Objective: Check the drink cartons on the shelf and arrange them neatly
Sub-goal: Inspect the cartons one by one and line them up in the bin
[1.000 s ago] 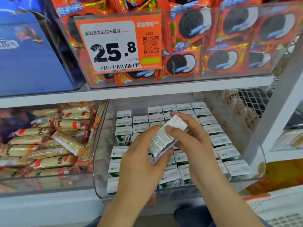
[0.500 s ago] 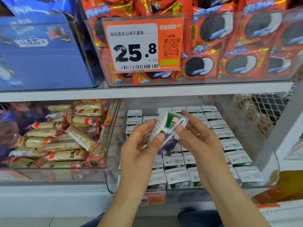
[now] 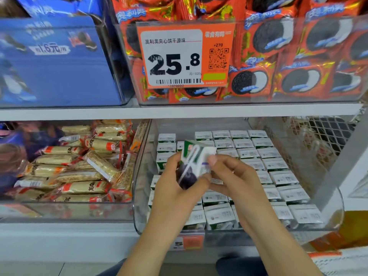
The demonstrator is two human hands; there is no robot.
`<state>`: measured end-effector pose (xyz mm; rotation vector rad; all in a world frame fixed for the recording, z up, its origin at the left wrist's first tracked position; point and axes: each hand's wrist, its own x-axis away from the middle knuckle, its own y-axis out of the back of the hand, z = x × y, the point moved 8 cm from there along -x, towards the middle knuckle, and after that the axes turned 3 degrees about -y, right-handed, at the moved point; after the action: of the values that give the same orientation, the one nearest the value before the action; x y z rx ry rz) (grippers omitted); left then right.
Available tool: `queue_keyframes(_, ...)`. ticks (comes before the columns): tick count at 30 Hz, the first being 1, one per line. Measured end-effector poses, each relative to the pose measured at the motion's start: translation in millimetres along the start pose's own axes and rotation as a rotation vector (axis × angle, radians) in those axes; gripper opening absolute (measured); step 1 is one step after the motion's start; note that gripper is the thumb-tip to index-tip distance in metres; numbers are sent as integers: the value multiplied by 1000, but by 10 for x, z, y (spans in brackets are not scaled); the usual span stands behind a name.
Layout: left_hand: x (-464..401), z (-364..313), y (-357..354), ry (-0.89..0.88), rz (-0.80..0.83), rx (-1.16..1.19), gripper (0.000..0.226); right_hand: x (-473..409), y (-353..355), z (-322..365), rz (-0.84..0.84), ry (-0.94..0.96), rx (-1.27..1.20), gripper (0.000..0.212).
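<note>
**Above the bin: carton turned from its printed back to its green front**

Between both sets of fingers, one drink carton [image 3: 194,163] is held up over the clear bin [image 3: 338,214] on the lower shelf [image 3: 59,232]. The left hand [image 3: 175,188] curls around its lower, dark purple end, thumb along the left edge. The right hand [image 3: 237,176] pinches the upper right corner, with one fingertip [image 3: 212,160] pressed on the white panel. Neither hand is free.

A second ago the carton showed its white printed side to the camera; half a second ago it was rolling over, and now its green-and-white face with the straw along it looks up, tilted on a diagonal. That reads as the checking step in progress, with one face inspected and the next one being looked at, not yet a return to the stack.

Below the hands, the rest of the cartons [image 3: 266,154] stand upright in rows, tops up. The left columns look less regular, with what seems a gap near the back left, a likely slot for this one.

Further out, wrapped snack bars [image 3: 85,172] fill the neighbouring bin, and an orange price tag [image 3: 185,58] hangs on the shelf above.
</note>
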<state>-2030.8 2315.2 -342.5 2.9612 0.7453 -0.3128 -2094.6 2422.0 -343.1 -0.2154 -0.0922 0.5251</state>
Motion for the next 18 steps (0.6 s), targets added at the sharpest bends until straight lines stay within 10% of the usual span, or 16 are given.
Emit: queue_keyframes(18,0,-55,151,-26,-140,66,34,52,-52,72,23,48,10,28)
